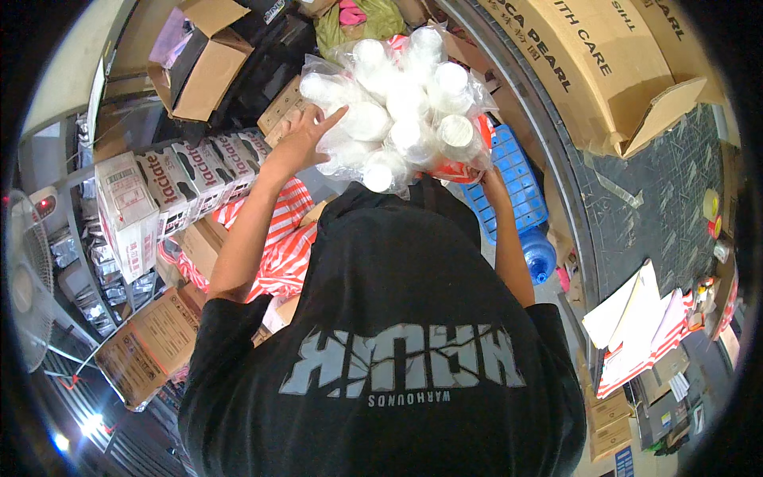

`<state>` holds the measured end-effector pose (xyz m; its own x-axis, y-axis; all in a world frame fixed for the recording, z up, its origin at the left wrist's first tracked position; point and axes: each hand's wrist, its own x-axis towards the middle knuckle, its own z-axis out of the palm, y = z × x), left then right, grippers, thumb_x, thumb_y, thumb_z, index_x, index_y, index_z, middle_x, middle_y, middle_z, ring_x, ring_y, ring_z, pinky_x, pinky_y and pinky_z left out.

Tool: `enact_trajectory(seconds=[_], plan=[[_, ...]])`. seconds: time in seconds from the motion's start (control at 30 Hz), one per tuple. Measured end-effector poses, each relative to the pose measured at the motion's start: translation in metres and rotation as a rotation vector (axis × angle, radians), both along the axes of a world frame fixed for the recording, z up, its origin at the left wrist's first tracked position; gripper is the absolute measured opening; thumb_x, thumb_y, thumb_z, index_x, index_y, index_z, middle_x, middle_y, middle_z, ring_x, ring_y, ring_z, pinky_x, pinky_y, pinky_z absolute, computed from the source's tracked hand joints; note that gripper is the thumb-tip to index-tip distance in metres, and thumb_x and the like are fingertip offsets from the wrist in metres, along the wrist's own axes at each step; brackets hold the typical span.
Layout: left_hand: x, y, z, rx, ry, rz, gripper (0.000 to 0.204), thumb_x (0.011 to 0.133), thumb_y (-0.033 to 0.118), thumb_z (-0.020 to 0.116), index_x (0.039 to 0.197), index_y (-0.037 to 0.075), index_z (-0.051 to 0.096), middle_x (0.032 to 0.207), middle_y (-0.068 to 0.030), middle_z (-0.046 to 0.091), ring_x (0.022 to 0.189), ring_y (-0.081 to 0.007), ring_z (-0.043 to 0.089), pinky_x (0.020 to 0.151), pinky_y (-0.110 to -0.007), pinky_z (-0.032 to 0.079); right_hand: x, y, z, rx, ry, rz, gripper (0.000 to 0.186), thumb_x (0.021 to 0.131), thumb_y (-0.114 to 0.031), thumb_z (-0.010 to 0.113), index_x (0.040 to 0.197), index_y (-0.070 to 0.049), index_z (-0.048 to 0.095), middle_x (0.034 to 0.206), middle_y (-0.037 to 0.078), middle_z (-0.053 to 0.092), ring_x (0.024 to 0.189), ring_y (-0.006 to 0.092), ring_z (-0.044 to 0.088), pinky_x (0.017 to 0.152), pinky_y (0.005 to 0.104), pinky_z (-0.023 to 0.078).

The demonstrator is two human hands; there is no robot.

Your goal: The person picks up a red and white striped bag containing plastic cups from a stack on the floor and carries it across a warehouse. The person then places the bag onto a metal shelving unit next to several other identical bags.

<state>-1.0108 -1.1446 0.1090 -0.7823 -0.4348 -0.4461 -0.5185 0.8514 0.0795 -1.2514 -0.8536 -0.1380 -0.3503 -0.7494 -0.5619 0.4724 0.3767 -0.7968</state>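
A large clear plastic bag full of white cylindrical pieces with round ends is in front of my chest, at the top middle. Whether the pieces are containers or stacked cups I cannot tell. My left hand lies against the bag's left side, thumb and fingers spread. At its lower right edge my right hand grips the plastic, the fingertips partly hidden by the bag. Red printed plastic shows beneath the white pieces near that hand.
White printed cartons line the left, beside red-and-white striped bags. A blue plastic crate and a blue water bottle stand right of me. Large cardboard boxes rest on the dark worktable. A fan is far left.
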Motion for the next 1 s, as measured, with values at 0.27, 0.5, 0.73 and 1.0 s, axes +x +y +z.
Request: enact_trajectory(seconds=[0.27, 0.5, 0.73, 1.0], plan=[[-0.027, 0.024, 0.005, 0.118, 0.208, -0.113, 0.098, 0.054, 0.016, 0.078, 0.136, 0.027, 0.026, 0.127, -0.0106, 0.034, 0.112, -0.0300, 0.037, 0.095, -0.046, 0.029, 0.000, -0.001, -0.013, 0.036, -0.151, -0.105, 0.035, 0.085, -0.027, 0.046, 0.104, 0.001, 0.053, 0.096, 0.006, 0.059, 0.088, 0.0154, 0.056, 0.079, 0.0290, 0.044], [-0.058, 0.051, -0.026, 0.296, 0.199, -0.318, 0.098, 0.052, 0.018, 0.078, 0.136, 0.022, 0.027, 0.142, -0.0056, 0.020, 0.125, -0.0288, 0.028, 0.100, -0.047, 0.024, 0.000, 0.000, -0.009, 0.014, -0.136, -0.056, 0.055, 0.086, -0.048, 0.044, 0.106, 0.002, 0.054, 0.096, 0.010, 0.060, 0.084, 0.0175, 0.057, 0.076, 0.0299, 0.044], [-0.062, 0.049, -0.023, 0.327, 0.185, -0.324, 0.091, 0.057, 0.019, 0.077, 0.135, 0.021, 0.029, 0.141, -0.0063, 0.021, 0.124, -0.0293, 0.030, 0.100, -0.048, 0.024, -0.002, 0.003, -0.021, 0.059, -0.155, -0.109, 0.053, 0.085, -0.047, 0.046, 0.100, 0.003, 0.055, 0.092, 0.009, 0.060, 0.080, 0.0166, 0.057, 0.073, 0.0261, 0.044], [-0.126, 0.053, -0.035, 0.215, 0.563, 0.230, 0.089, 0.068, 0.050, 0.065, 0.131, -0.002, 0.028, 0.133, -0.0241, 0.029, 0.124, -0.0348, 0.028, 0.099, -0.051, 0.021, 0.004, -0.007, -0.015, 0.086, -0.152, -0.167, 0.052, 0.085, -0.048, 0.046, 0.095, 0.001, 0.056, 0.084, 0.005, 0.059, 0.075, 0.0136, 0.055, 0.070, 0.0256, 0.043]])
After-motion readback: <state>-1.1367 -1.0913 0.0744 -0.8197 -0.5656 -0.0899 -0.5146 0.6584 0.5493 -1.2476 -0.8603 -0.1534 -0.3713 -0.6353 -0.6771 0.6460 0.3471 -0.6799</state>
